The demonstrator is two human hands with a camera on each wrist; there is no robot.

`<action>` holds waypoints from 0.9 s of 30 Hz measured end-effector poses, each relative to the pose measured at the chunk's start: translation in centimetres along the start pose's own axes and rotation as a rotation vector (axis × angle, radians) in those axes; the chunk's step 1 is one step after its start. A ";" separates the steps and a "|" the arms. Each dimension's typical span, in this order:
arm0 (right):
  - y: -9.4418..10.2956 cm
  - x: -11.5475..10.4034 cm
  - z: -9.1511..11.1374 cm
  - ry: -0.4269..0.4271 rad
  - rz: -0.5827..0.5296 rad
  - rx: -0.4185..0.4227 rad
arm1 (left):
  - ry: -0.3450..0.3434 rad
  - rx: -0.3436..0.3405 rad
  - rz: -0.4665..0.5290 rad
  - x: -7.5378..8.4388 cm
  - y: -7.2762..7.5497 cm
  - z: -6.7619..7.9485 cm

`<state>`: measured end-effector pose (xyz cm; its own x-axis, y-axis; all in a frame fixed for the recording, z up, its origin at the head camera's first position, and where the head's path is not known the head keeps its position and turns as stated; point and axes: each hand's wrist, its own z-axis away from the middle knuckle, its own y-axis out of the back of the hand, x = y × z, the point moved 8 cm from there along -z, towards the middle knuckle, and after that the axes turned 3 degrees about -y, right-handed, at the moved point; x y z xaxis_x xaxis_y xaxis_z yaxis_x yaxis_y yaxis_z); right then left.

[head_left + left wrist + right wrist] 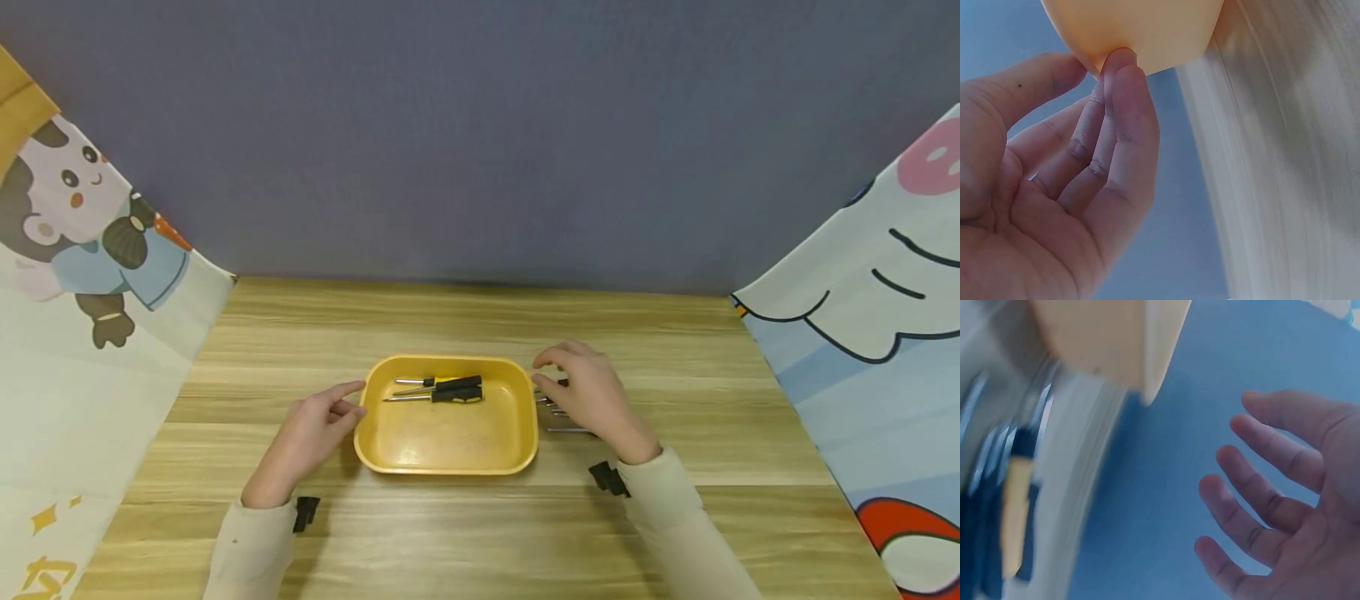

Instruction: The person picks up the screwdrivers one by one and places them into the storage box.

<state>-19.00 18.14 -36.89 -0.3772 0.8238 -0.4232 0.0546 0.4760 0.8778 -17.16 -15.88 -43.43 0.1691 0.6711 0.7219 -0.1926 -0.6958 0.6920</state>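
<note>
A yellow plastic tray [446,458] holds screwdrivers [456,397] with black and yellow handles, lying side by side near its far wall. At the tray's left end my left hand [318,429] pinches the rim; in the left wrist view the thumb and fingertips meet at the tray's edge [1141,31]. My right hand [592,396] is by the tray's right end, its fingers loosely bent and holding nothing. The right wrist view shows those fingers [1219,497] spread apart from the tray [1104,344]. Beneath the right hand lie several more screwdrivers [570,430], their handles mostly hidden.
Wood-grain table [450,542] surrounds the tray. A grey-blue panel [480,150] rises behind it, and cartoon-printed sheets [112,233] flank both sides. In the right wrist view the loose screwdrivers [1016,512] are blurred, one with a yellow handle. Black straps [306,512] hang at the sleeves.
</note>
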 end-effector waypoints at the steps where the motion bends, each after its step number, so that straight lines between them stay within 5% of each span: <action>1: 0.2 0.7 0.5 -0.009 -0.010 0.010 | -0.001 0.000 0.000 0.0 0.0 0.0; 14: 1.6 9.9 6.8 -0.199 -0.138 0.003 | 0.014 -0.003 0.009 -0.1 -0.1 0.0; 27: -0.2 13.9 10.3 -0.272 -0.107 -0.050 | 0.011 -0.007 0.020 -0.4 -0.3 -0.2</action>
<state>-14.70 32.67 -45.28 -0.1162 0.8250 -0.5530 -0.0205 0.5547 0.8318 -17.40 -15.87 -43.98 0.1550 0.6601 0.7350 -0.2025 -0.7070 0.6776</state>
